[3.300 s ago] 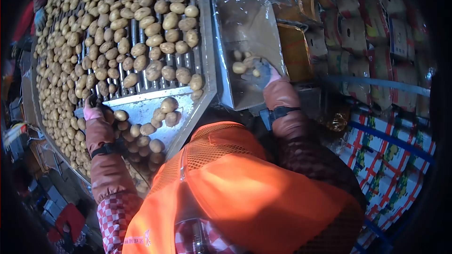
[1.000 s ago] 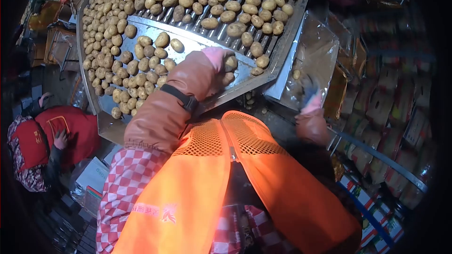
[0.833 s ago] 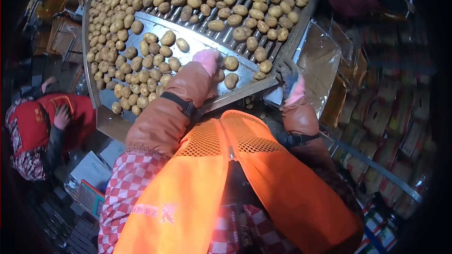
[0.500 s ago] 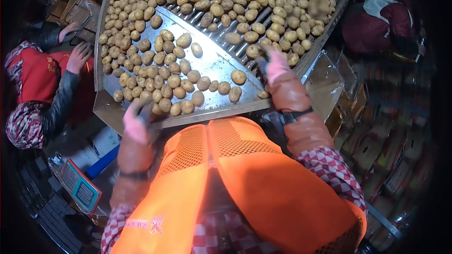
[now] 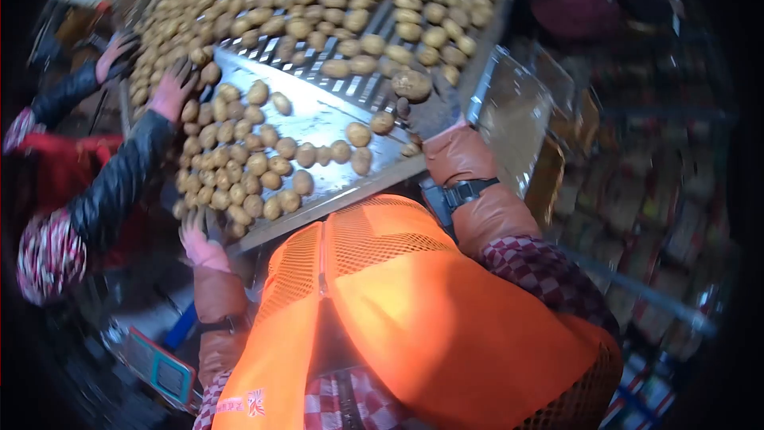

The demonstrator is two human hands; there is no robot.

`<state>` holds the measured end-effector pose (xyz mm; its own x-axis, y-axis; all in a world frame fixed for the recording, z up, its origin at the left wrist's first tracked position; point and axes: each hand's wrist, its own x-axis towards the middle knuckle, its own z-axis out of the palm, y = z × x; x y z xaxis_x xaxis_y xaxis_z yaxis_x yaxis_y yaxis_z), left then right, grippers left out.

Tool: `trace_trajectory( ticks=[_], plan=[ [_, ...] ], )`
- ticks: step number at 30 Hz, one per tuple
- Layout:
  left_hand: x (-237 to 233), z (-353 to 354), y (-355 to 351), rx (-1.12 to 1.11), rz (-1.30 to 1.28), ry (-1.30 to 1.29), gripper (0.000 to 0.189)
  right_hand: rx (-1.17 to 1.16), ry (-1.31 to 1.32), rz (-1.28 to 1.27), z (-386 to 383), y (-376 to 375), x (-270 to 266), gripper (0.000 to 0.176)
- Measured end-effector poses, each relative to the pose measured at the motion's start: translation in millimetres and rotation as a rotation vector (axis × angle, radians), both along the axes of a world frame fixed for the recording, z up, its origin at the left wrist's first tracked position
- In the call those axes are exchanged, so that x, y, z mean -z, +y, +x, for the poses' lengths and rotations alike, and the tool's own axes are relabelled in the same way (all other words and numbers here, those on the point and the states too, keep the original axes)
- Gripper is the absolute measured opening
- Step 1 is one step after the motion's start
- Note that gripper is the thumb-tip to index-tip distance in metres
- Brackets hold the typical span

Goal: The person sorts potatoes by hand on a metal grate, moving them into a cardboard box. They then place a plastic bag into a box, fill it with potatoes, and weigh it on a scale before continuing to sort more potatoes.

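right hand point(image 5: 436, 107) is cupping a large potato point(image 5: 411, 86) beside the metal bars point(image 5: 368, 91), gloved fingers curling round it, blur hiding their exact placement. left hand point(image 5: 204, 244) is holding its fingers spread beside the smaller potatoes point(image 5: 231, 163), contact unclear; good handling is probably meaning cradling firmly, not squeezing or scraping skin.

Loose potatoes point(image 5: 334, 68) lie across the metal table point(image 5: 338, 201), on its bars point(image 5: 368, 95) and smooth plate point(image 5: 322, 117).
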<state>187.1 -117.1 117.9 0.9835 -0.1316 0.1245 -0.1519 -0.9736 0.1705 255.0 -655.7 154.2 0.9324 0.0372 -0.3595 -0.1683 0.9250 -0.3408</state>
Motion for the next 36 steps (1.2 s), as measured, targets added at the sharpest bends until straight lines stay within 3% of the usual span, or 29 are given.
trace_trajectory(
  ticks=[2, 4, 5, 7, 8, 10, 12, 13, 15, 16, 18, 19, 21, 23, 24, 25, 26, 27, 28, 30, 31, 32, 34, 36],
  plan=[
    [5.4, 38.5, -34.7, 0.094, -0.044, 0.009, 0.043, 0.172, 0.157, -0.132, -33.2, -36.2, 27.5, 0.035],
    [11.5, 59.0, -54.5, 0.14, -0.071, 0.007, 0.048, 0.085, -0.138, -0.025, -79.0, -94.2, 67.4, 0.035],
    [17.5, 62.9, -57.3, 0.192, -0.097, 0.077, 0.051, 0.228, -0.114, -0.968, -120.3, -127.3, 71.2, 0.034],
    [31.1, 61.2, -48.9, 0.218, -0.066, 0.202, 0.058, -0.088, 0.235, -1.944, -174.5, -155.3, -2.1, 0.038],
    [16.2, 57.6, -55.7, 0.189, -0.07, 0.208, 0.058, -0.272, 0.424, -2.329, -202.8, -167.4, -41.6, 0.042],
    [1.9, 57.2, -70.3, 0.022, -0.071, 0.3, 0.057, -0.751, 0.873, -2.721, -195.0, -116.7, -73.3, 0.049],
    [-16.6, 56.0, -95.5, 0.084, -0.151, 0.118, 0.052, -0.174, 0.833, -2.138, -210.4, -162.6, -28.5, 0.056],
    [-37.0, 62.1, -120.3, 0.131, -0.275, 0.144, 0.052, -0.183, 0.782, -2.142, -195.4, -151.1, -7.6, 0.056],
    [-15.2, 51.3, -137.6, 0.302, -0.195, 0.053, 0.058, -0.03, 0.495, -1.688, -167.0, -107.2, 21.6, 0.055],
    [-21.0, 48.1, -143.6, 0.37, -0.115, 0.069, 0.06, 0.015, 0.375, -1.453, -150.6, -82.0, 29.4, 0.054],
    [-5.5, 46.7, -110.9, 0.282, -0.173, 0.204, 0.063, 0.088, 0.162, -0.964, -117.6, -36.8, 37.6, 0.054],
    [-1.1, 34.3, -97.2, 0.172, -0.121, 0.203, 0.049, 0.068, 0.136, -0.964, -102.1, -20.7, 30.6, 0.054],
    [2.4, 8.0, -83.6, 0.035, -0.121, 0.189, 0.048, -0.223, 0.191, -0.767, -76.5, 2.0, -0.7, 0.065],
    [-4.3, -2.0, -84.9, -0.162, -0.105, 0.17, 0.043, -0.311, 0.255, -0.828, -62.0, 40.5, -23.8, 0.07],
    [-4.0, 0.0, -91.3, -0.184, -0.111, 0.164, 0.043, -0.373, 0.326, -0.886, -55.5, 52.0, -28.6, 0.074],
    [-6.1, 5.6, -98.7, -0.165, -0.078, 0.181, 0.045, -0.435, 0.177, -0.928, -43.6, 65.2, -23.3, 0.076],
    [-5.8, 9.7, -104.2, -0.146, -0.047, 0.201, 0.046, -0.548, 0.178, -0.852, -34.6, 76.8, -20.8, 0.068],
    [-6.2, 13.3, -110.0, 0.034, -0.179, 0.234, 0.046, -0.638, 0.206, -0.803, -25.9, 103.8, -29.3, 0.061],
    [-9.7, 19.3, -111.4, 0.287, -0.143, 0.153, 0.048, -0.724, 0.236, -0.756, -16.8, 122.0, -32.8, 0.055],
    [4.5, 20.8, -92.4, 0.23, -0.228, 0.206, 0.05, -0.94, -0.201, -1.122, 8.7, 126.5, 4.0, 0.048],
    [10.5, 16.4, -78.2, 0.121, -0.278, 0.154, 0.05, -0.986, -0.163, -1.138, 19.1, 136.7, -8.6, 0.045],
    [16.2, 8.1, -65.8, 0.008, -0.327, 0.108, 0.05, -0.994, -0.168, -1.139, 29.0, 138.4, -6.4, 0.045],
    [10.7, -8.1, -53.0, -0.102, -0.196, 0.163, 0.049, -0.822, -0.02, -1.144, 48.8, 137.9, 0.6, 0.045],
    [22.6, -12.0, -40.3, -0.296, -0.088, 0.236, 0.049, -0.633, -0.037, -1.124, 76.5, 145.5, 18.1, 0.05]
  ],
)
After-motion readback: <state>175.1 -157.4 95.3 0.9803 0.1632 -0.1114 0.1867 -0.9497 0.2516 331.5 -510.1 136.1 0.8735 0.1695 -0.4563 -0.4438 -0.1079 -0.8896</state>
